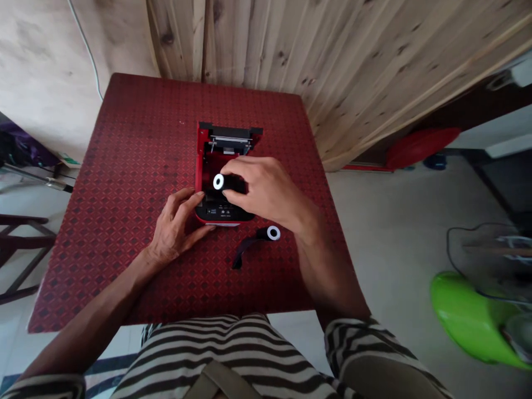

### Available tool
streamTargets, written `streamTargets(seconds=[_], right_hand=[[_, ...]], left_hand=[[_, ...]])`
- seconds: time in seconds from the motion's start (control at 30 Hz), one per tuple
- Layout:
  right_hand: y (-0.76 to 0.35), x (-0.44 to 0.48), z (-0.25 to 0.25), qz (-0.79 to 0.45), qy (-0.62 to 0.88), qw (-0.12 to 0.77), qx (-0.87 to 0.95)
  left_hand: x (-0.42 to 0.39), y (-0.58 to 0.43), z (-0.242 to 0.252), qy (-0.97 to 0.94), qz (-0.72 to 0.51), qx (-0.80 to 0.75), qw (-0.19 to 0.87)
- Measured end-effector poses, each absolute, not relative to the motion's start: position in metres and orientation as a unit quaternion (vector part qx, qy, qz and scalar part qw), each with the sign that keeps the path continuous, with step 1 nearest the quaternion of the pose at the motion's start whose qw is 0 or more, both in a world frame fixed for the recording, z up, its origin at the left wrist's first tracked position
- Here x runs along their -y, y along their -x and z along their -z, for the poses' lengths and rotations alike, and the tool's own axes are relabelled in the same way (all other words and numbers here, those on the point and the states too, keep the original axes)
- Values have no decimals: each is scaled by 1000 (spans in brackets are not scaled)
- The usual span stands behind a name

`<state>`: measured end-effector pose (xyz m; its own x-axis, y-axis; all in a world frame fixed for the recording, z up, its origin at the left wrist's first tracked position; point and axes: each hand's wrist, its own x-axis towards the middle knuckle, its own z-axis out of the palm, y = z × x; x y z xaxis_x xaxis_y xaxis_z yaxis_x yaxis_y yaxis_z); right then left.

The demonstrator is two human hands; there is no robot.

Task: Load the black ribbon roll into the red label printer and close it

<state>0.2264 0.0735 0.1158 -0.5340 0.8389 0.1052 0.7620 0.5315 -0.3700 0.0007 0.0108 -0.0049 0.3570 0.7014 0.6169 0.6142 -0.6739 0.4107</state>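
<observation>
A small red and black printer [223,213] sits on the table with its lid [230,133] raised at the back. My right hand [266,185] pinches a roll of black ribbon [233,183] with a white core, held over the printer's open bay. Whether the roll touches the inside is hidden by my fingers. Gripping the printer's front left corner is my left hand [178,221], fingers along the side and thumb at the front edge. A second black ribbon roll [268,233], also white-cored, lies in front of the printer, its loose strip trailing toward me.
The table [141,144] has a red patterned cover and stands against a wooden plank wall [266,44]. A dark wooden stool [25,241] is at the left. On the floor to the right is a bright green tub [461,316] near a dark cable.
</observation>
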Motion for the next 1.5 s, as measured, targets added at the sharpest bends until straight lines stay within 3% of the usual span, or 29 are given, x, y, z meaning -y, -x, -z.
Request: streamTargets(seconds=[0.17, 0.3, 0.53, 0.67, 0.83, 0.97, 1.17, 1.3, 1.5], right_hand=[[-291, -45, -107, -267, 490, 378, 739], [-340, -38, -53, -325, 573, 453, 600], [-348, -36, 14, -348, 607, 461, 546], [-351, -29, 12, -350, 612, 449, 550], [-359, 24, -13, -269, 683, 458, 502], [-341, 65, -14, -364, 666, 375, 532], [-308, 64, 7, -342, 632, 399, 570], [-312, 57, -40, -331, 612, 388, 605], [-281, -8, -118, -184, 500, 251, 808]], left_hand=[[-11, -1, 6, -826, -398, -397, 43], [-12, -1, 7, -823, -401, -401, 38], [-13, 0, 6, -817, -400, -412, 44], [-13, -1, 2, -816, -391, -423, 47], [-12, -2, 1, -819, -378, -430, 35], [-13, -1, 5, -819, -383, -427, 27], [-14, 0, 8, -824, -395, -404, 32], [-12, -1, 9, -819, -395, -414, 46], [-11, -1, 9, -822, -396, -406, 51]])
